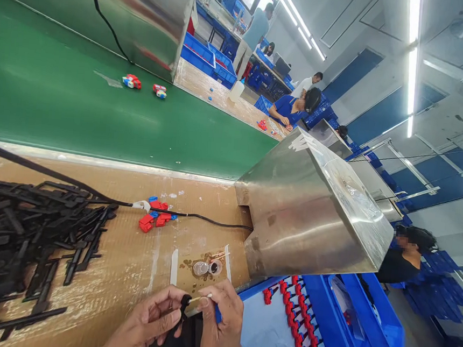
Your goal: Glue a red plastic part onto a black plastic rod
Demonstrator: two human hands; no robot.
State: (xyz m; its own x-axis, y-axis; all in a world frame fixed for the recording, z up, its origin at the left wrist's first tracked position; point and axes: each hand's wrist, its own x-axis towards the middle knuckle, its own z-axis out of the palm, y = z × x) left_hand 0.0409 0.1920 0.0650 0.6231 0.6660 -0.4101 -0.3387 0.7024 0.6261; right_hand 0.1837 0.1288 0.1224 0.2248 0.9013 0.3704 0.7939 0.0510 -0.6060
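My left hand (149,320) is closed on a small black plastic part (184,302) near the bottom middle. Between the thumb and fingers of my right hand (222,318) is a cotton swab (195,299); its left end meets the black part, and a white tip shows at the other end. Just beyond my hands stand a clear small cup (200,268) and a second cup with dark liquid (215,268), with wet spots around them. A heap of black plastic parts (18,246) lies to the left on the cardboard-covered table (125,277).
Red and blue toy pieces (157,218) lie beside a black cable (207,220). A metal housing (292,216) stands to the right, above a blue bin (334,334) with rows of red parts (297,322). Behind runs a green conveyor belt (78,111). Several people work farther back.
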